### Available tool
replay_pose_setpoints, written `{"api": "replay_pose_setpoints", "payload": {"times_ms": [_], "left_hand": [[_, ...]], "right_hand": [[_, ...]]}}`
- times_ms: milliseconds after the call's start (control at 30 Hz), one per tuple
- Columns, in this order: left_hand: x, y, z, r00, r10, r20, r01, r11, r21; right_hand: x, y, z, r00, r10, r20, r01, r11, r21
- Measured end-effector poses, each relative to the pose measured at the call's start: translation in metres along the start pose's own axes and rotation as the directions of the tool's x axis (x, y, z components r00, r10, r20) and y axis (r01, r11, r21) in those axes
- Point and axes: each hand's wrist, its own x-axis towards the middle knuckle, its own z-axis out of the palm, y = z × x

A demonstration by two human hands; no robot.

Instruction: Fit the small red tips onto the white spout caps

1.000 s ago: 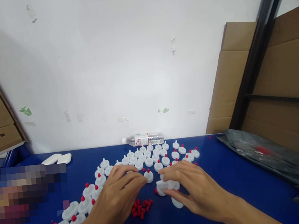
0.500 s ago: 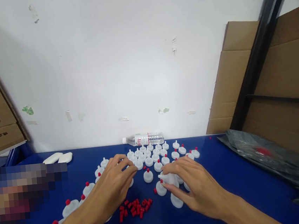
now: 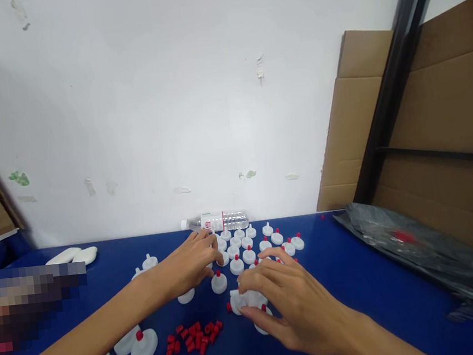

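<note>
A clear, ribbed plastic bottle (image 3: 219,221) lies on its side behind the clustered white caps (image 3: 237,266), loose red tips (image 3: 198,337) lie nearer the person, and crumpled dark sheeting (image 3: 398,251) occupies the right of the smooth blue table (image 3: 357,300), below a scuffed white wall (image 3: 163,106). The right hand (image 3: 294,306), thumb and fingers parted by its width, grips a sideways translucent nozzle cap (image 3: 252,298); the left hand (image 3: 190,263) reaches to the cluster, fingers half-curled, any hold undeterminable.

We face a scuffed white wall (image 3: 163,106), brightly lit, above a blue bench (image 3: 380,275); rightward, a dark slanting post (image 3: 396,78) stands beside brown cardboard (image 3: 451,106).
</note>
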Motion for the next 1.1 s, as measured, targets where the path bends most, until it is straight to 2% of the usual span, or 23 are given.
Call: {"api": "replay_pose_setpoints", "payload": {"times_ms": [167, 300, 467, 600, 667, 833, 933, 1100], "left_hand": [[0.005, 0.005, -0.001, 0.998, 0.023, 0.053, -0.024, 1.0, 0.011], [0.006, 0.005, -0.001, 0.999, 0.049, 0.018, -0.049, 0.999, 0.006], [-0.006, 0.0, -0.008, 0.992, 0.031, -0.126, -0.031, 1.0, 0.003], [-0.024, 0.0, -0.016, 0.959, -0.03, -0.282, 0.023, 0.999, -0.029], [-0.032, 0.004, -0.016, 0.927, -0.039, -0.374, 0.022, 0.998, -0.051], [-0.048, 0.028, -0.004, 0.801, -0.032, -0.598, 0.001, 0.999, -0.051], [-0.052, 0.045, 0.003, 0.786, -0.011, -0.619, -0.027, 0.998, -0.052], [-0.052, 0.066, 0.007, 0.817, 0.079, -0.571, -0.144, 0.987, -0.069]], "right_hand": [[-0.001, 0.005, -0.001, 1.0, -0.01, 0.008, 0.01, 1.0, -0.01], [-0.001, 0.009, -0.005, 1.0, -0.001, -0.006, 0.001, 1.0, -0.011], [-0.002, 0.01, -0.006, 1.0, 0.017, 0.025, -0.017, 1.0, -0.004], [-0.002, 0.01, -0.004, 0.999, 0.025, 0.047, -0.025, 1.0, -0.012], [-0.002, 0.011, -0.003, 0.998, 0.035, 0.048, -0.034, 0.999, -0.012], [-0.004, 0.017, 0.003, 0.997, 0.062, 0.053, -0.063, 0.998, 0.022], [-0.006, 0.018, 0.006, 0.995, 0.083, 0.049, -0.084, 0.996, 0.02], [-0.006, 0.014, 0.009, 0.997, 0.066, 0.037, -0.067, 0.997, 0.022]]}}
